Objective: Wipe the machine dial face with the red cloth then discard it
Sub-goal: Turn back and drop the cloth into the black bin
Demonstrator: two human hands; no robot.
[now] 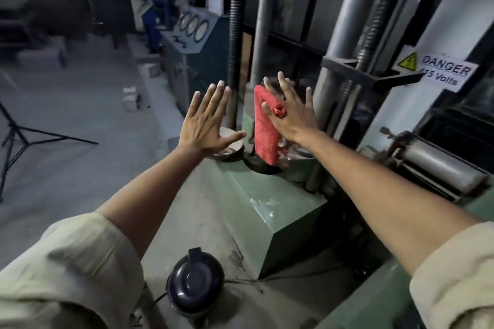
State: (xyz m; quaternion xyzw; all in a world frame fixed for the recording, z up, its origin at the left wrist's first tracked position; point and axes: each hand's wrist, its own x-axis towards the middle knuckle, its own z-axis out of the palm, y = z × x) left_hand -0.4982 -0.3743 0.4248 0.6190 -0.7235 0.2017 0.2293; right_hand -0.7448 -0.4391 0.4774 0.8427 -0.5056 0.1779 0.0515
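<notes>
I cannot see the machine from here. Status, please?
Left hand open, holds nothing. Right hand pinches red cloth between spread fingers, cloth hanging down. Cloth not discarded yet.

We have one view only, worn on the head, looking forward and steeply down along both outstretched forearms. The lens is wide: the steel columns point(344, 35) at the right lean and bow, and the floor point(80, 104) curves away at the left. The left hand point(207, 120) and the right hand point(291, 115), which holds the red cloth point(263, 131), sit at the middle of the frame, at arm's length from us. The green machine housing point(267, 195) lies close beneath the camera. Toward the upper left we look across the workshop to a gauge panel point(192, 25), well away. The fingertips look smeared, perhaps from motion.
</notes>
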